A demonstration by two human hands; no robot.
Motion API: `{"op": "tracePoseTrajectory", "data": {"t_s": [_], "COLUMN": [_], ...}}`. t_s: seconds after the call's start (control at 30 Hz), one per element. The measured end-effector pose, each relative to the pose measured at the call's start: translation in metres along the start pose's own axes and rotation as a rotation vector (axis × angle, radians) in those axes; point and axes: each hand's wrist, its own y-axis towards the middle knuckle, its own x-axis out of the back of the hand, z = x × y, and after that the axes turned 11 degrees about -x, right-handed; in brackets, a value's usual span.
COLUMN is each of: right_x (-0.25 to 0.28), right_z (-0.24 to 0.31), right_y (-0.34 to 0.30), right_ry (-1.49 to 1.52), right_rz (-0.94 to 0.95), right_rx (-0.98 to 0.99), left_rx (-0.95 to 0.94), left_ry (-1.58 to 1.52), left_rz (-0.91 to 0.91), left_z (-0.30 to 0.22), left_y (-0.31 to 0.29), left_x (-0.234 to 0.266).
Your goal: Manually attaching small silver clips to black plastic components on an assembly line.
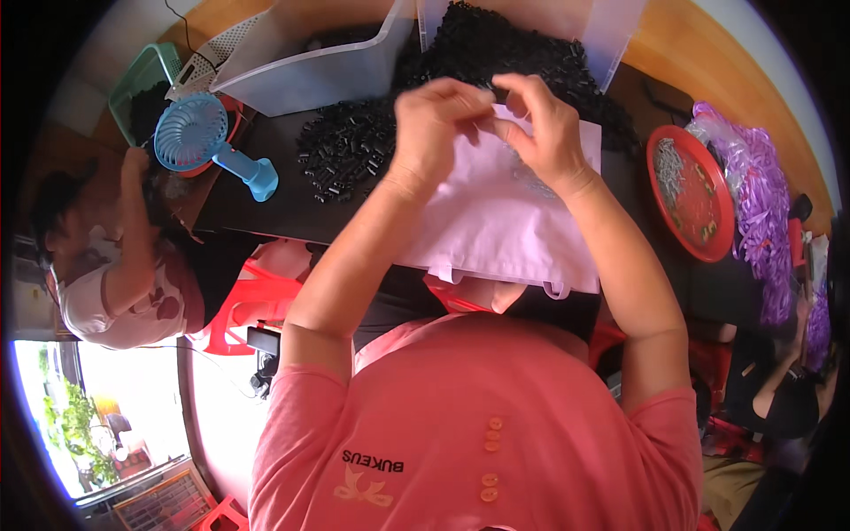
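Note:
Both my hands are raised close together over a lilac cloth (496, 221) with small loops at its near edge. My left hand (434, 119) is closed, its fingers pinched; what sits in them is too small and blurred to name. To its right, my right hand (542, 128) holds thumb and index finger curved toward the left hand's fingertips, and any small thing between them cannot be made out. Small black cylindrical pieces (341, 150) lie heaped left of my hands, with a larger black heap (496, 44) behind them. A few small greyish pieces (534, 181) rest on the cloth below my right hand.
A red round tray (728, 199) with small silvery pieces stands at the right, beside a bundle of purple ribbons (768, 203). A clear plastic bin (310, 80) and a blue handheld fan (190, 133) stand at the left. Another person (124, 274) sits at far left.

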Motion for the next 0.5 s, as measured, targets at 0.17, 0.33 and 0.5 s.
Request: {"op": "tracePoseTrajectory", "data": {"t_s": [0.17,0.33,0.5], "right_x": [0.014,0.011,0.017], "right_z": [-0.02,-0.023,-0.005], "right_y": [0.005,0.007,0.011], "right_ry": [-0.012,0.062,0.265], "right_rz": [-0.197,-0.198,-0.16], "right_rx": [-0.108,-0.163,-0.385], "left_rx": [-0.495,-1.062,-0.633], "left_ry": [0.614,1.16,1.025], "left_rz": [0.017,-0.079,0.357], "left_z": [-0.086,-0.086,-0.002], "left_y": [0.044,0.084,0.029], "left_x": [0.04,0.071,0.017]}}
